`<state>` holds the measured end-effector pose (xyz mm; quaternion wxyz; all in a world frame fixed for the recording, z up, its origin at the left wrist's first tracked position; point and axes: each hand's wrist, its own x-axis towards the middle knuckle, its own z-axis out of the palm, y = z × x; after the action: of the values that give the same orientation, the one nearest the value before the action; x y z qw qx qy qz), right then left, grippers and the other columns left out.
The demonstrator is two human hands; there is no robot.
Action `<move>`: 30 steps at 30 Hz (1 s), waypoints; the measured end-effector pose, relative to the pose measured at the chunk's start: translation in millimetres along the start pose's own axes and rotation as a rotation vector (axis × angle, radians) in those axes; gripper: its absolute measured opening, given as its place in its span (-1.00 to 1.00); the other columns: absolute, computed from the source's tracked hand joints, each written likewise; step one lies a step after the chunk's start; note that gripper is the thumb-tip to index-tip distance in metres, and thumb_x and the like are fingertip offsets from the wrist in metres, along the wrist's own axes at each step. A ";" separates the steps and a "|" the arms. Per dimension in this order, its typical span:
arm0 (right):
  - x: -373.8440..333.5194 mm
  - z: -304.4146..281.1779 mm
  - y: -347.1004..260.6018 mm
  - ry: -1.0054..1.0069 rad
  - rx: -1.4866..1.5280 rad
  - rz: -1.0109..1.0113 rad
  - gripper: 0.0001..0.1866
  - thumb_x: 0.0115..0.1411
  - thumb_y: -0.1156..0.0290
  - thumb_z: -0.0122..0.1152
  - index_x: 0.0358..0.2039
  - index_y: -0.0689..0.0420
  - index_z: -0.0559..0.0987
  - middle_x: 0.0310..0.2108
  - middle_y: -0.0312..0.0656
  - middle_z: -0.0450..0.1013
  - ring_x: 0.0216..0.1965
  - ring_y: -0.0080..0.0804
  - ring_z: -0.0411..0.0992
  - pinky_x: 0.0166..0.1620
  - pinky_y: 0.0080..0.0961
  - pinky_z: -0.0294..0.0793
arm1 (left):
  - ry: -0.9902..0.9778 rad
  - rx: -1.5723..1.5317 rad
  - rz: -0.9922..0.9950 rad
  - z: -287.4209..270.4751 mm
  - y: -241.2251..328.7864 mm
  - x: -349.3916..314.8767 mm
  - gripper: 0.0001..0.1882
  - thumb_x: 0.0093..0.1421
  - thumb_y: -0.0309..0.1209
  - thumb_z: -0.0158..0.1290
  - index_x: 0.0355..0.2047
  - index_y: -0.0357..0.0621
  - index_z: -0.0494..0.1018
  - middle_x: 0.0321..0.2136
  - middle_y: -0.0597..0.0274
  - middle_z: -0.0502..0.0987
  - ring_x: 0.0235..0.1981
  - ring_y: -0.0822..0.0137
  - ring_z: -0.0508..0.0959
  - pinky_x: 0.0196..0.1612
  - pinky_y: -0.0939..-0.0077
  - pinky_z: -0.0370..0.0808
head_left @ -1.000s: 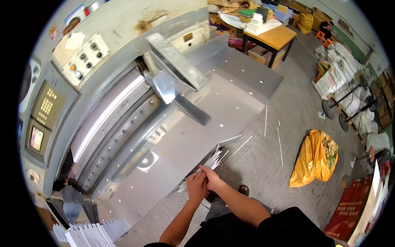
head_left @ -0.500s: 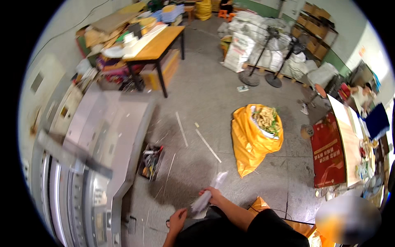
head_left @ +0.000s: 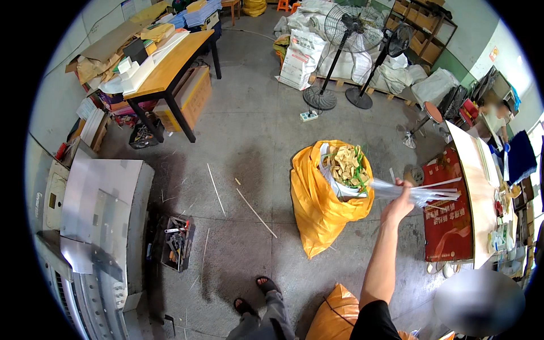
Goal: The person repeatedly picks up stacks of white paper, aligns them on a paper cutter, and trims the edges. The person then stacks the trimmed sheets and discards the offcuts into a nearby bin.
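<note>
My right arm reaches forward from the lower edge. At its end my right hand [head_left: 401,199] is closed around a bundle of thin white strips [head_left: 428,194], blurred by motion and fanned out to the right. The other end of the bundle comes up to the rim of an open orange sack [head_left: 318,218]. Crumpled tan paper scraps [head_left: 344,166] and some green strands fill the sack's mouth, with a white edge folded round it. Whether the strips touch the sack, I cannot tell. My left hand is out of view.
Another orange sack [head_left: 334,317] stands near my feet. A tool crate [head_left: 177,243] and a grey machine [head_left: 102,209] are on the left. Thin white strips [head_left: 256,212] lie on the floor. Pedestal fans [head_left: 324,85] stand far off; a person sits by a table [head_left: 473,187] at right.
My right hand has swung the strips from close to my body out to the right, beside the orange sack. My left hand has left the view. The head view has shifted.
</note>
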<state>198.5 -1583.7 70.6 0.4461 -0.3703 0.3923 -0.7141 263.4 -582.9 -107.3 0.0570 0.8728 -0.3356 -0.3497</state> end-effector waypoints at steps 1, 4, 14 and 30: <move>20.5 7.3 11.8 0.012 -0.028 -0.032 -0.84 0.23 0.37 0.15 -0.34 0.22 0.52 -0.34 -0.19 0.51 -0.21 -0.40 0.46 0.04 -0.41 0.36 | -0.060 -0.233 -0.214 -2.4 9.0 -10.6 -0.78 0.12 -0.27 0.08 -0.36 -0.16 0.55 -0.37 -0.02 0.57 -0.42 0.03 0.55 -0.23 0.06 0.51; 104.4 -9.7 116.9 0.000 -0.360 0.002 -0.72 0.21 0.27 0.25 -0.39 0.27 0.52 -0.37 -0.17 0.50 -0.22 -0.39 0.47 -0.03 -0.33 0.43 | -0.080 -0.615 -0.579 -18.1 25.4 -16.6 -0.79 0.17 -0.34 0.03 -0.28 -0.19 0.54 -0.37 0.02 0.58 -0.42 0.10 0.55 -0.24 0.15 0.52; -279.9 -313.1 316.0 -1.338 -1.571 0.148 -0.67 0.29 0.12 -0.06 -0.15 -0.02 0.61 -0.21 -0.22 0.58 -0.17 -0.19 0.52 -0.07 -0.19 0.50 | -0.044 -0.946 -0.481 -6.5 50.3 -27.3 -0.68 0.33 -0.55 -0.14 0.01 -0.26 0.52 -0.37 0.14 0.60 -0.41 0.33 0.56 -0.29 0.45 0.57; -522.9 -81.7 277.6 -2.607 -0.729 -0.790 -0.62 0.25 0.11 0.06 -0.10 0.08 0.62 -0.19 0.12 0.54 -0.19 0.01 0.52 -0.08 -0.05 0.47 | 0.613 -0.993 -0.937 252.0 95.0 -64.3 -0.75 0.21 -0.37 -0.05 -0.25 -0.16 0.60 -0.24 -0.02 0.58 -0.24 0.11 0.58 -0.15 0.08 0.51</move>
<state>394.2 -1161.4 -304.3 0.1373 -0.9333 -0.2646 0.2004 14.0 -581.6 -227.5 0.3802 0.8545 0.2996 -0.1886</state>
